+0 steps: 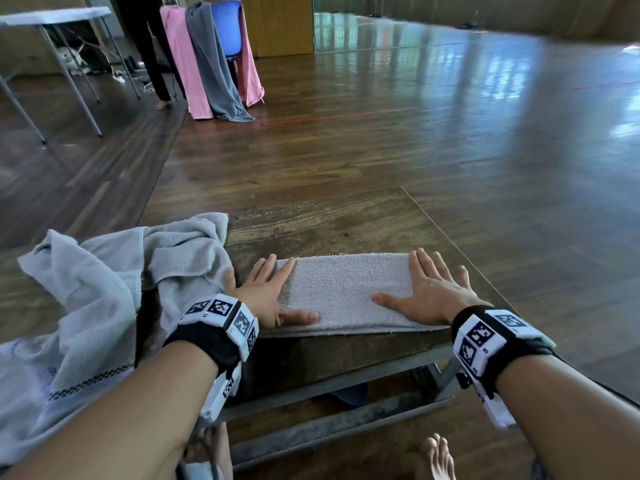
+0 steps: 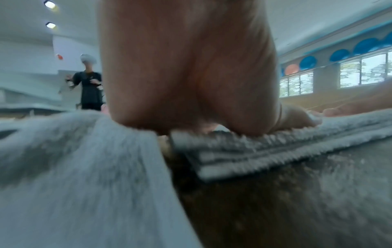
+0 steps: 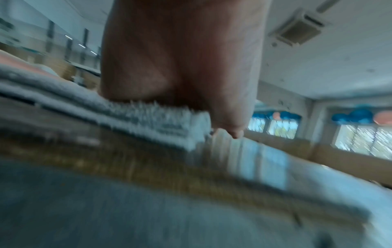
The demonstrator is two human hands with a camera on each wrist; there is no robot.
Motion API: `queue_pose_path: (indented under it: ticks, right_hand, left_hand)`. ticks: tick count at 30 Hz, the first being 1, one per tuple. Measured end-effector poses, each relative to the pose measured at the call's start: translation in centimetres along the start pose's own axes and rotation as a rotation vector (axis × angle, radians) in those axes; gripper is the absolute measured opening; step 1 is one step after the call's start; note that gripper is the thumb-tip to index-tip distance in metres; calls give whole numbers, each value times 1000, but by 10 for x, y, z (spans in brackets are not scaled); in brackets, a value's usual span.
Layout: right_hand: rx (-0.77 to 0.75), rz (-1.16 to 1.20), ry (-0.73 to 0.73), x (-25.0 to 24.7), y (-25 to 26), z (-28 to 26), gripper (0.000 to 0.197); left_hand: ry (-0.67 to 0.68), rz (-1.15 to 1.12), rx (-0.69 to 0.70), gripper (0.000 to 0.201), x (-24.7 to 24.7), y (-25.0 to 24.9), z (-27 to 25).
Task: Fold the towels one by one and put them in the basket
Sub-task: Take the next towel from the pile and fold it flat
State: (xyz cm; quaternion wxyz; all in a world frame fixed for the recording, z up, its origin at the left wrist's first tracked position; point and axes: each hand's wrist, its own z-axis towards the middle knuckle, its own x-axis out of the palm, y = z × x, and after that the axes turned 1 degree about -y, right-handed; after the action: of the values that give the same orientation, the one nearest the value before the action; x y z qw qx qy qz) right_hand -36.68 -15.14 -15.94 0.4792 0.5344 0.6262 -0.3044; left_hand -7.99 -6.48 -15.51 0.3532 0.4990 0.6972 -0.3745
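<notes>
A grey towel (image 1: 346, 289) lies folded into a long strip on the small wooden table (image 1: 346, 220). My left hand (image 1: 273, 292) presses flat on its left end, fingers straight. My right hand (image 1: 433, 292) lies flat on the right end, fingers spread. In the left wrist view the heel of my left hand (image 2: 186, 83) sits on the folded towel's stacked layers (image 2: 244, 151). The right wrist view shows my right hand (image 3: 180, 58) on the folded towel's edge (image 3: 148, 114). A crumpled pale grey towel (image 1: 104, 289) lies at the table's left. No basket is in view.
Pink and grey towels (image 1: 207, 64) hang over a blue chair (image 1: 225, 26) at the far left. Beside the chair stand a person's legs (image 1: 152, 53) and a white folding table (image 1: 52, 19). Wooden floor (image 1: 450, 116) stretches ahead. My bare foot (image 1: 436, 455) is below the table.
</notes>
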Motion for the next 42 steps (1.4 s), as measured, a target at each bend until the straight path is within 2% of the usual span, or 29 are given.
queue_pose_path:
  ticks: [2,4,5,6,8,12,14,18,21,25,27,30,33,36,38,42]
  right_hand:
    - [-73,-65,-111,-7,11,-2,119]
    - [-181,-84,-240,-15,24,-6,93]
    - [-209,-70,-257,-19,32,-9,80]
    - [-217,-48,-227,-23,40,-12,71]
    - [-221,-27,-97,-24,54,-18,65]
    - [-248,-17,57,-15,68,-20,76]
    - [-243,-14,41,-15,71,-18,80]
    - [-212,-27,-37,-21,70,-17,73]
    - [-228,-32,-97,-22,69,-19,67]
    - [-225,-9,-199,-24,74,-19,51]
    - [-193,37,-147,-20,76,-18,45]
    - [-205,84,-88,-12,75,-17,47]
    - [-244,177,-89,-12,72,-17,48]
    - [-300,181,-60,-11,61,-15,48]
    - [-325,150,-47,-8,52,-14,56]
    - [-368,110,0,-6,37,-13,83]
  left_hand:
    - [-26,-25,17,131,-5,1,2]
    - [-77,-79,14,120,-8,-1,4]
    - [-114,-94,13,114,-8,-2,5]
    - [-151,-91,14,108,-8,-3,6]
    - [-204,-53,27,96,-8,-4,9]
    - [-246,-29,27,79,-11,-4,14]
    - [-289,-2,12,69,-13,-3,13]
    - [-345,1,-23,49,-16,2,10]
    - [-310,-58,-11,39,-16,4,5]
    - [-274,-145,43,36,-14,4,-5]
    - [-256,-220,77,30,-13,3,-11]
    - [-184,-313,154,18,-14,2,-19]
    - [-64,-271,203,41,-20,2,-25]
    - [-37,-245,237,59,-19,0,-27]
    - [-98,-234,261,60,-17,-4,-27]
    - [-305,-236,353,51,-16,-10,-24]
